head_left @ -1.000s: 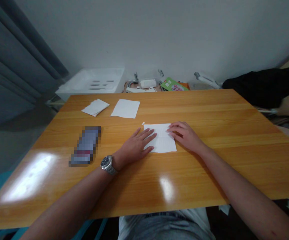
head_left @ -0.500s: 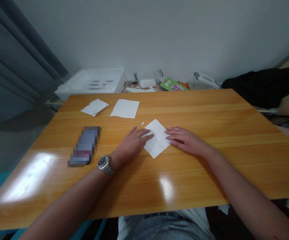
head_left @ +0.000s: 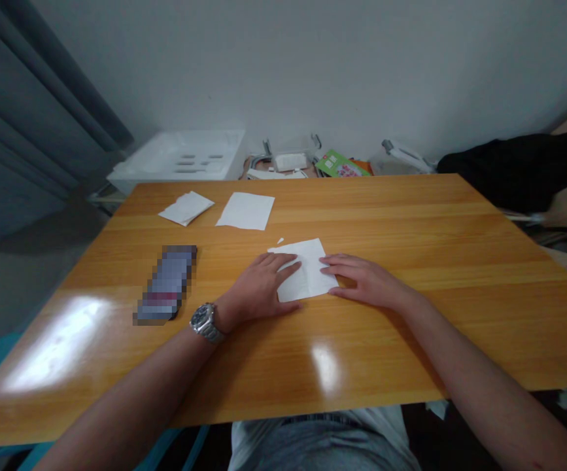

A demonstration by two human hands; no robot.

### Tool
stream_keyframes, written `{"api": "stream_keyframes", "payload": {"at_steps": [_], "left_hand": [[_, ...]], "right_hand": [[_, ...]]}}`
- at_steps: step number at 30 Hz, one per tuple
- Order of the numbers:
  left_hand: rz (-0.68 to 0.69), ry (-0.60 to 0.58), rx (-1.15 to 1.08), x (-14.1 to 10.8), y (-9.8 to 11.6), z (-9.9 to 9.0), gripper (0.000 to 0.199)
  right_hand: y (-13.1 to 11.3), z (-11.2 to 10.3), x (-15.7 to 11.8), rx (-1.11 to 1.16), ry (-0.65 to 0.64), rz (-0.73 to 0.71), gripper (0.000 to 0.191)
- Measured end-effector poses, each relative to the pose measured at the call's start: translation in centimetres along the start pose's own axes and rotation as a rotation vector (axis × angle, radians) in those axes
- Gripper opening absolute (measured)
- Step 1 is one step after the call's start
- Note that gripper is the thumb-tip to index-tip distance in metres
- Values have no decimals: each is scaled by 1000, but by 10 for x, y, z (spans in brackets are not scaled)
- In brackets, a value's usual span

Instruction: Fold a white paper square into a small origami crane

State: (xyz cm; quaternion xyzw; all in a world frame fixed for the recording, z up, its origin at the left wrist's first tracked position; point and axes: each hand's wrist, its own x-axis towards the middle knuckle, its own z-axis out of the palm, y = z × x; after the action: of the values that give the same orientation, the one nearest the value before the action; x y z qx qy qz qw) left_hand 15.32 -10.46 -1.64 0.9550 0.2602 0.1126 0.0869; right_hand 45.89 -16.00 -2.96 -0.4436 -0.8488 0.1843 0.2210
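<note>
A white sheet of paper (head_left: pixel 312 278) lies on the wooden table (head_left: pixel 386 347) in front of me, with a faint crease near its middle. My left hand (head_left: pixel 265 282), with a metal watch on its wrist, rests over the sheet's left part, fingers spread. The fingertips of my right hand (head_left: pixel 359 280) touch the right edge, its fingers also apart. A tiny paper scrap (head_left: pixel 280 241) is just beyond the sheet. Farther back lie a flat white sheet (head_left: pixel 246 210) and a folded white paper (head_left: pixel 188 208).
A phone (head_left: pixel 168 284) with a blurred screen lies on the table's left. Behind the far edge are a white tray (head_left: pixel 180 157), a green booklet (head_left: pixel 339 163) and dark cloth (head_left: pixel 513 170). A grey curtain hangs at the left.
The sheet under my hands has turned from a diamond position to one with its edges more nearly level. My left thumb has spread toward me, and my right hand has shifted slightly.
</note>
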Motion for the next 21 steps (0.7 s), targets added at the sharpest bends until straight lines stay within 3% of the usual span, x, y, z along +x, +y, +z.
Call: {"api": "stream_keyframes", "payload": {"at_steps": [6, 21], "left_hand": [[43, 2, -22, 0, -2, 1, 57], [51, 23, -40, 1, -3, 0, 49]], "right_hand": [[-4, 0, 0, -6, 3, 0, 50], [-6, 1, 2, -6, 13, -82, 38]]}}
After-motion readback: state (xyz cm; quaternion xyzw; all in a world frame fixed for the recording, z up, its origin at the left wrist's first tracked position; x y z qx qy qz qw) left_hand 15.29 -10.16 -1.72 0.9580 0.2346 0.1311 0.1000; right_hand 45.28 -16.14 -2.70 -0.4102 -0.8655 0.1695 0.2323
